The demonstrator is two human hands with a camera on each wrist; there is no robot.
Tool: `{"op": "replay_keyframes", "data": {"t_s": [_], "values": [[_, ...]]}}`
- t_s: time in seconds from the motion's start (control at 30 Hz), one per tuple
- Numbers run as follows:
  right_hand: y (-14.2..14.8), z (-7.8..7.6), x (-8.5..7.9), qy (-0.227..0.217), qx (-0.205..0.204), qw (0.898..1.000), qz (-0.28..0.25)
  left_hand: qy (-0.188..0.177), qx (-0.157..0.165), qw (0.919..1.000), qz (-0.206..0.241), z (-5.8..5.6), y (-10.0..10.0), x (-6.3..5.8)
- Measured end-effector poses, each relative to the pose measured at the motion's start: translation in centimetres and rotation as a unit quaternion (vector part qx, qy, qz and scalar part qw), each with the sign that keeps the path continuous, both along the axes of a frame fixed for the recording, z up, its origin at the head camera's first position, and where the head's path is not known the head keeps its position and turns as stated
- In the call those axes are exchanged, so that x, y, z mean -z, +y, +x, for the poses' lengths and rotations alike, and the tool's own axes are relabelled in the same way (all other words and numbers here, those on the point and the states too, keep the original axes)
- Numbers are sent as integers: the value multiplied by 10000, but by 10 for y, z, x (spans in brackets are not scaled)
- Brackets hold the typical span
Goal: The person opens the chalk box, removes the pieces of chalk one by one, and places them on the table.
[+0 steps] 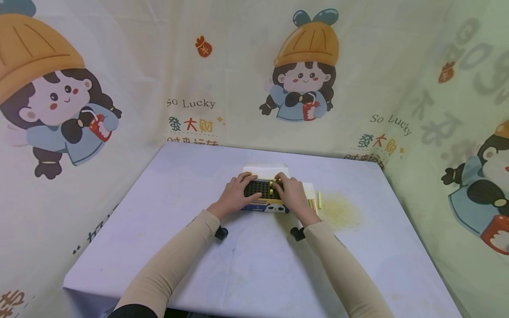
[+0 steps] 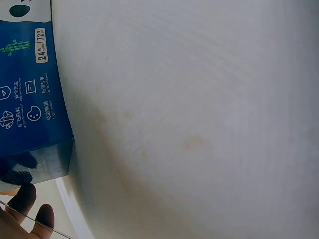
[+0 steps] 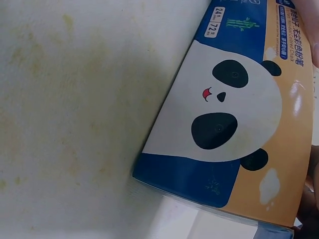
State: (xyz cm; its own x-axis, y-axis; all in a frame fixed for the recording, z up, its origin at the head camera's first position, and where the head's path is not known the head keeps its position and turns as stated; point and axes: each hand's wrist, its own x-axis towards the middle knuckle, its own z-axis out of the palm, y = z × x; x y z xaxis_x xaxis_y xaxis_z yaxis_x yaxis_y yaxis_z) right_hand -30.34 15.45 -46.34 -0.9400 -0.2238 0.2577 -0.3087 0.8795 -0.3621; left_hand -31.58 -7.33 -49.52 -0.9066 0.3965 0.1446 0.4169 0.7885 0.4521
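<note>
An open chalk box (image 1: 260, 206), blue and orange with a panda face, stands on the table. Its black holder (image 1: 256, 189) is full of round holes, and a few yellow chalk sticks (image 1: 271, 191) stand upright toward its right end. My left hand (image 1: 234, 194) grips the box's left end, thumb along the front and fingers behind. At the right end, my right hand (image 1: 293, 194) has its thumb and fingertips about a yellow chalk stick (image 1: 274, 180) at the holder. In the right wrist view, the panda front (image 3: 229, 104) fills the right half, and the fingers are mostly cut off.
Right of the box, a white open pack (image 1: 308, 190) shows several coloured chalk sticks (image 1: 312, 204). A loose yellow chalk stick (image 1: 319, 200) lies beside it, near yellow dust (image 1: 342, 211) on the white tablecloth (image 1: 246, 265). Printed cloth (image 1: 238, 88) hangs behind the table and along its sides.
</note>
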Motion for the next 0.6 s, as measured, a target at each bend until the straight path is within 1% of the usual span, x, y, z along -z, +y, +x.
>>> {"op": "replay_keyframes", "data": {"t_s": [0.23, 0.4, 0.6], "values": [[-2, 1, -4, -380, 150, 9990, -164, 39, 24, 10000, 60, -1, -1, 0], [-3, 1, -6, -370, 188, 9990, -178, -29, 15, 10000, 38, -1, -2, 1], [-4, 0, -3, -393, 299, 9985, -222, -39, 3, 10000, 1, -2, -2, 1]]}}
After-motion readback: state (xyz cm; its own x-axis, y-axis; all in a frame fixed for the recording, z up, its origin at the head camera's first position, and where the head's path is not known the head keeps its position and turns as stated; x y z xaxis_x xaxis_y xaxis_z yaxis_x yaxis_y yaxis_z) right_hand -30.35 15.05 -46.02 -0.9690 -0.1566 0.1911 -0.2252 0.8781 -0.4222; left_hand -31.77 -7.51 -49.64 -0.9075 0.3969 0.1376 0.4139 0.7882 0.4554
